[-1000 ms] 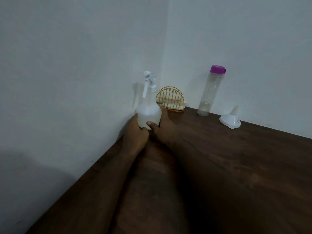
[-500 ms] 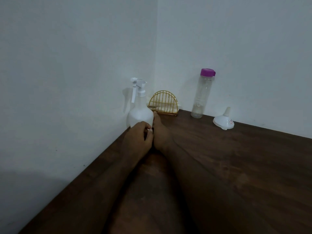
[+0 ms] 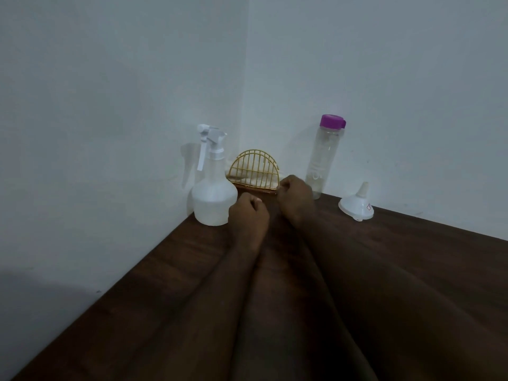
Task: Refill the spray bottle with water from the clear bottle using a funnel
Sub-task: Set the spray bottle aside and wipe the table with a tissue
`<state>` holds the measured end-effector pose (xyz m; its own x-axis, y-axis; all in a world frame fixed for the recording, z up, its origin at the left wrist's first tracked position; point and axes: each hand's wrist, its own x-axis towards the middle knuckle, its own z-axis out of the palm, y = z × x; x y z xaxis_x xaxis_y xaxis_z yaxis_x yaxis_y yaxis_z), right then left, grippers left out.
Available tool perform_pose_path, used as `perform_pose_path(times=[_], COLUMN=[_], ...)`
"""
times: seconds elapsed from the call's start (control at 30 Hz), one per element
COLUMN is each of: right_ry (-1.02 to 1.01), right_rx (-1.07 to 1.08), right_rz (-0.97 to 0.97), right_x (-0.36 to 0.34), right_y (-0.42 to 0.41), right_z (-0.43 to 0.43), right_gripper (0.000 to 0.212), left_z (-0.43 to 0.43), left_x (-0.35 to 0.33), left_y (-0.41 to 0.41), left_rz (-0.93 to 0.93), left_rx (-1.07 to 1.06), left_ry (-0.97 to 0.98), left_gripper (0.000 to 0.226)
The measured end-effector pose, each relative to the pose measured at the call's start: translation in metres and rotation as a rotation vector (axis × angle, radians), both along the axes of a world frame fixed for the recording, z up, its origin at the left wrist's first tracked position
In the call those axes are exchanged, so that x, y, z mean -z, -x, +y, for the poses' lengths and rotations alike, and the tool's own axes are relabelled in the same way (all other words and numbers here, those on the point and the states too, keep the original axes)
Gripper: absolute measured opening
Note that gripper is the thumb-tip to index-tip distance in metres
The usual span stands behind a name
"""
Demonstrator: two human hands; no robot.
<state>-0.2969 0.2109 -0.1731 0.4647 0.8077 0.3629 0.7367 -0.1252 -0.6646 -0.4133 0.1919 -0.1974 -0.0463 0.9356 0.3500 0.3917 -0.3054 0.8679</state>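
Observation:
A translucent white spray bottle [image 3: 214,198] with a white trigger head stands upright near the left wall on the dark wooden table [image 3: 384,270]. My left hand [image 3: 248,215] sits just right of it, fingers curled, holding nothing. My right hand [image 3: 295,198] is further right, also curled and empty, in front of the clear bottle [image 3: 323,158] with its purple cap on. A white funnel [image 3: 356,204] lies mouth-down, spout up, at the right by the back wall.
A gold wire rack [image 3: 255,171] stands in the corner between the spray bottle and the clear bottle. White walls close off the left and back sides of the table.
Both hands have let go of the spray bottle, which now stands on the table. The hands have drawn away to the right of it.

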Motion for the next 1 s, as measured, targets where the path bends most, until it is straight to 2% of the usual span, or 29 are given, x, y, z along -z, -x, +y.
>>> perform_pose_path(times=[0.17, 0.47, 0.67, 0.9, 1.0], right_ry=[-0.05, 0.014, 0.024, -0.164, -0.186], right_rx=[0.026, -0.108, -0.108, -0.032, -0.079], right_rz=[-0.059, -0.208, -0.126, -0.156, -0.148], right_x=[-0.018, -0.026, -0.025, -0.042, -0.052], right_y=[-0.027, -0.032, -0.029, -0.021, -0.016], right_z=[0.038, 0.072, 0.081, 0.078, 0.076], right_gripper=[0.021, 0.023, 0.02, 0.023, 0.023], left_z=[0.009, 0.018, 0.018, 0.019, 0.019], left_x=[0.005, 0.012, 0.014, 0.014, 0.013], left_y=[-0.013, -0.016, -0.016, -0.015, -0.015], left_rz=[0.036, 0.009, 0.015, 0.002, 0.007], left_rx=[0.059, 0.084, 0.098, 0.111, 0.11], left_ry=[-0.09, -0.063, -0.08, -0.039, -0.047], left_gripper=[0.017, 0.014, 0.014, 0.014, 0.015])
